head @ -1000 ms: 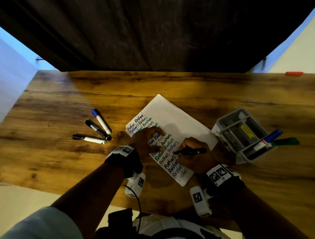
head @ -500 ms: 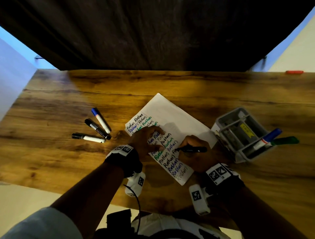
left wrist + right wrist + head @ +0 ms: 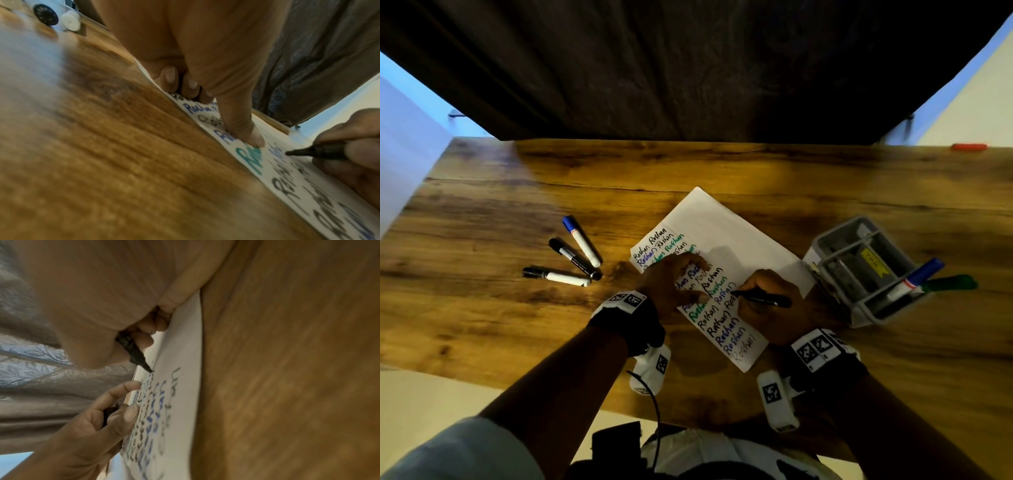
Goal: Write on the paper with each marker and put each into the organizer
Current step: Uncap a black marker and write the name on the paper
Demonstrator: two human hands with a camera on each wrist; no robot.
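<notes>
A white paper [image 3: 722, 233] covered with written words lies slanted on the wooden table. My right hand [image 3: 767, 301] grips an uncapped black marker [image 3: 760, 297] whose tip touches the paper [image 3: 185, 353]. My left hand [image 3: 674, 281] presses the sheet down with its thumb [image 3: 246, 133]. A small black cap [image 3: 109, 412] is tucked in its curled fingers. The grey organizer [image 3: 828, 253] stands right of the paper. It holds a blue-capped marker [image 3: 921, 274] and a green marker [image 3: 952, 283]. Left of the paper lie a blue-capped marker [image 3: 580, 240] and two black-capped markers [image 3: 573, 257] [image 3: 556, 275].
A dark curtain hangs behind the table's far edge. A small red object [image 3: 969, 147] lies at the back right corner. The table's near edge runs just under my wrists.
The black marker's tip has shifted slightly up the page while writing. My left hand has stayed pressed on the paper.
</notes>
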